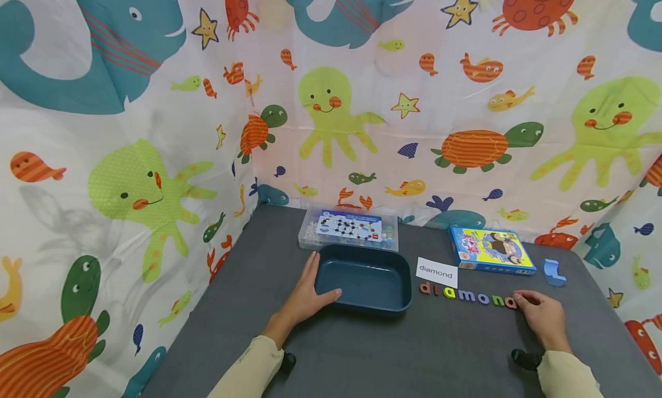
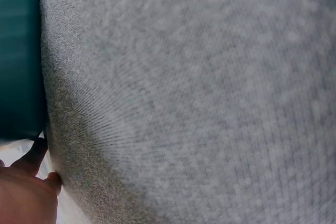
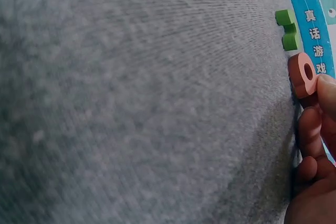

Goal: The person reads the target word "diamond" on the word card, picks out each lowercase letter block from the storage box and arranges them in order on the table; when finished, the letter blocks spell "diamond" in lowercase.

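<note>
A dark teal plastic tray stands on the grey table, with my left hand at its left side. The fingers are spread and fairly straight along the tray's side, the thumb by its near rim. To the right, a row of coloured letters spells "diamond" below a white card printed with the same word. My right hand pinches the last letter, a red-orange letter d, between thumb and index finger. The green letter n lies beside it.
Behind the tray is a clear plastic case with a molecule-model label. A blue and yellow box lies behind the letters, with a small light-blue curved piece to its right. Sea-animal curtains surround the table.
</note>
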A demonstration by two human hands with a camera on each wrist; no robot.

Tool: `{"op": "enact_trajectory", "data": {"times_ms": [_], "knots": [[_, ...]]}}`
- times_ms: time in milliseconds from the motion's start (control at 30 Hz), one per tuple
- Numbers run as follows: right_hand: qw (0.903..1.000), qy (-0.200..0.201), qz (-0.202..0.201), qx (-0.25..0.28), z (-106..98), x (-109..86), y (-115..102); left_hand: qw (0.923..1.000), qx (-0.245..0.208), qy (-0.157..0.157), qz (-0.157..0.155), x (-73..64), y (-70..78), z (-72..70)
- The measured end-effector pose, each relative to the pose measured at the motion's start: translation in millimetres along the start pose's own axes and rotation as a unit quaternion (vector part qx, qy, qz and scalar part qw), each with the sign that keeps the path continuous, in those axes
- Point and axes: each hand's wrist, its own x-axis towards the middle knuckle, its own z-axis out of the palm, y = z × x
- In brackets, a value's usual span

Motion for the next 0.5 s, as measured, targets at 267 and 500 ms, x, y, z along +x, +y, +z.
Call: {"op": "enact_trajectory", "data": {"times_ms": [267, 500], "knots": [[0.9999, 0.009, -0.003, -0.011, 1.7, 5.1, -1.1, 1.0, 0.005, 0.002, -0.004, 0.8, 0.2, -0.2], [0.9997, 0.003, 0.001, -0.022, 0.5, 7.9, 3.5, 0.9999, 0.011, 0.001, -0.007, 0.5, 0.4, -0.4]]}}
